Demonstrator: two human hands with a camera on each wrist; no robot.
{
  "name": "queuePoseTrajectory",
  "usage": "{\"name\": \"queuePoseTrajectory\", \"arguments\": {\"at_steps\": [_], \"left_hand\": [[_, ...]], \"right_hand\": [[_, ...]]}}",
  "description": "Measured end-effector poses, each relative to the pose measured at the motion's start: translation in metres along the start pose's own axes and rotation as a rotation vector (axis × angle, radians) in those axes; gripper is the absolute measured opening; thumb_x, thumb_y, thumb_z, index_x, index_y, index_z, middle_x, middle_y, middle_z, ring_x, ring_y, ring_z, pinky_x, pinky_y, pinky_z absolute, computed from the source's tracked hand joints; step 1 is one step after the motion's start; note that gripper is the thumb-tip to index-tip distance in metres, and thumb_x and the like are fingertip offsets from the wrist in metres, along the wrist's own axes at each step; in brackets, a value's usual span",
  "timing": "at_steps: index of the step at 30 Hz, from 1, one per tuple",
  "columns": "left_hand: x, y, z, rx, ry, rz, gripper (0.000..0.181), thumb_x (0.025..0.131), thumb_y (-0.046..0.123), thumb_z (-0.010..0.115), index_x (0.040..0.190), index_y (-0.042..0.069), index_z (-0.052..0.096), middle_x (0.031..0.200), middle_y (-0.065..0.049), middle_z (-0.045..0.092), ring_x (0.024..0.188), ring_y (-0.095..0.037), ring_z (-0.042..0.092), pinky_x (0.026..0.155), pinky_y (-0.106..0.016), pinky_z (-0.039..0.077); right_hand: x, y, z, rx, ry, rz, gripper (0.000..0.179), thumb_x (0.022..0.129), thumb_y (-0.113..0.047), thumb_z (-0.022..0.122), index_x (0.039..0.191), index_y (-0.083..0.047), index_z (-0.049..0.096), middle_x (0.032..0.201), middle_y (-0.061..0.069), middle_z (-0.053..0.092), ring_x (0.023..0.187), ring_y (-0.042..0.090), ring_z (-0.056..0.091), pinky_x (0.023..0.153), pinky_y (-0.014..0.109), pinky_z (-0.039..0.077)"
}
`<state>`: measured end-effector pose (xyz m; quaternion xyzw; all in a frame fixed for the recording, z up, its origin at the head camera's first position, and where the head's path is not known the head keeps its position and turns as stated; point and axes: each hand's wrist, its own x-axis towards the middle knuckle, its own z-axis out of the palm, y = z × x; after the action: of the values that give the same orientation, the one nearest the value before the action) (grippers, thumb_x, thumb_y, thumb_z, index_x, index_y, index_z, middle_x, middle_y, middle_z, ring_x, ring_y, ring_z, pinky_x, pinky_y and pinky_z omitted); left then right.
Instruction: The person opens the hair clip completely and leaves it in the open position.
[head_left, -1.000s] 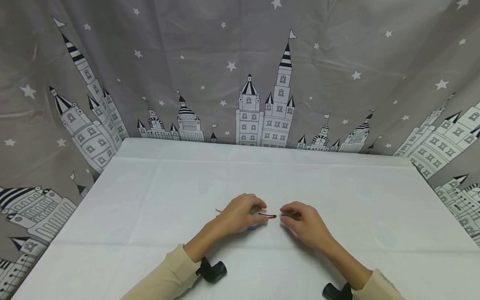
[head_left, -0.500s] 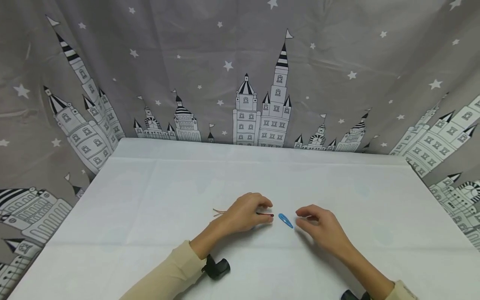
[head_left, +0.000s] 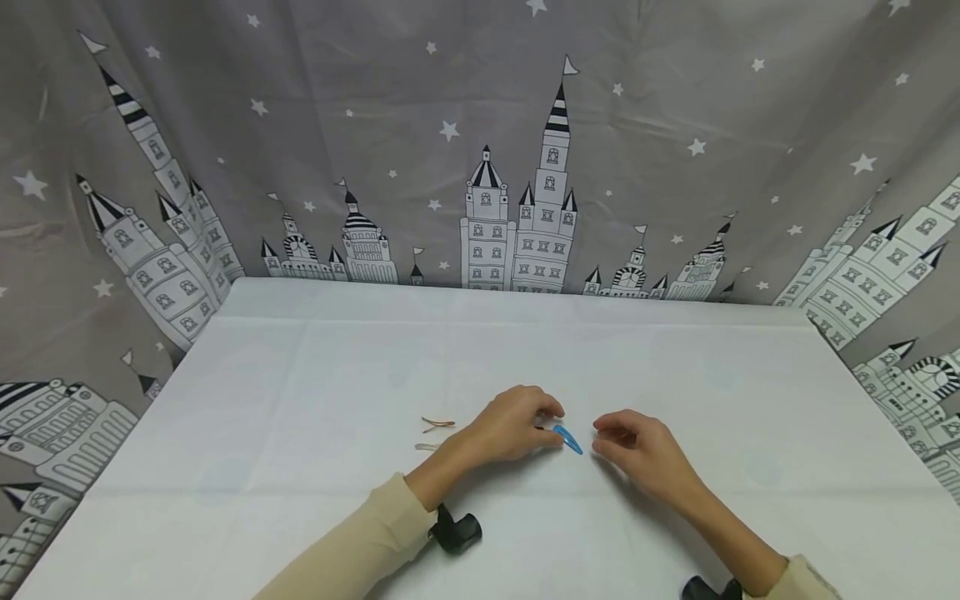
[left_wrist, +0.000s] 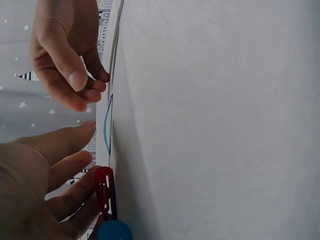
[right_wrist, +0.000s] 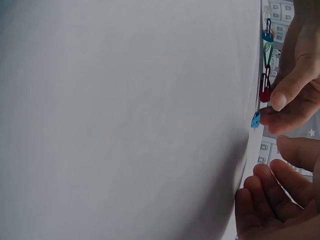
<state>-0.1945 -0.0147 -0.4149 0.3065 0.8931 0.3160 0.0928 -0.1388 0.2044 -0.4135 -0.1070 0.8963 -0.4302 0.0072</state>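
A blue snap hair clip (head_left: 568, 439) lies on the white tabletop between the two hands. My left hand (head_left: 517, 423) hovers low at its left end, thumb and fingers apart with nothing pinched between them. Beneath that hand, a red snap clip (left_wrist: 103, 187) and a second blue clip (left_wrist: 115, 230) show in the left wrist view. The right wrist view also has a green clip (right_wrist: 268, 52) in this row. To the right of the nearest blue clip, my right hand (head_left: 637, 446) holds nothing, its fingers loosely bent.
Left of the left wrist lie a copper-coloured hair clip (head_left: 438, 423) and a pale clip (head_left: 427, 447), partly behind the arm. A grey curtain (head_left: 375, 125) with printed castles hangs behind the white table (head_left: 337, 367).
The right hand has drawn back to the right, leaving the blue clip lying on the table. My left hand has shifted right to that clip, uncovering the copper and pale clips behind it.
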Motion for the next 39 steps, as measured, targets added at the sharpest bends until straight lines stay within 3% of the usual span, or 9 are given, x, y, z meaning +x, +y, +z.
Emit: {"name": "queuePoseTrajectory", "arguments": {"at_steps": [8,18,30,39], "left_hand": [[0.004,-0.001,0.003,0.026,-0.007,0.011,0.028,0.085,0.023,0.08,0.109,0.009,0.074,0.097,0.005,0.066,0.089,-0.01,0.053,0.081,-0.024,0.044],[0.006,-0.002,0.005,0.06,-0.018,0.003,0.024,0.085,0.025,0.079,0.106,0.013,0.076,0.092,0.008,0.059,0.084,-0.01,0.048,0.074,-0.024,0.04],[0.006,0.001,0.006,0.081,-0.024,-0.003,0.021,0.086,0.024,0.078,0.105,0.014,0.076,0.093,0.006,0.057,0.084,-0.011,0.047,0.073,-0.024,0.039],[0.006,0.002,0.007,0.094,0.007,0.005,0.008,0.085,0.024,0.08,0.089,0.018,0.076,0.085,0.008,0.055,0.079,-0.01,0.046,0.07,-0.023,0.037]], "right_hand": [[0.007,0.003,0.01,-0.037,-0.017,-0.01,0.019,0.086,-0.01,0.076,0.103,-0.002,0.072,0.094,0.001,0.067,0.085,0.014,0.06,0.076,0.03,0.05],[0.009,0.003,0.017,-0.173,-0.021,-0.109,0.01,0.081,-0.008,0.079,0.089,-0.009,0.074,0.086,-0.003,0.057,0.076,0.014,0.046,0.068,0.03,0.041],[0.008,0.002,0.019,-0.162,-0.028,-0.045,0.01,0.083,-0.001,0.074,0.081,-0.011,0.072,0.085,-0.002,0.055,0.078,0.017,0.046,0.07,0.033,0.041],[0.009,0.003,0.019,-0.15,-0.031,-0.049,0.008,0.084,-0.001,0.073,0.087,-0.009,0.073,0.086,-0.002,0.055,0.077,0.016,0.044,0.068,0.031,0.039]]}}
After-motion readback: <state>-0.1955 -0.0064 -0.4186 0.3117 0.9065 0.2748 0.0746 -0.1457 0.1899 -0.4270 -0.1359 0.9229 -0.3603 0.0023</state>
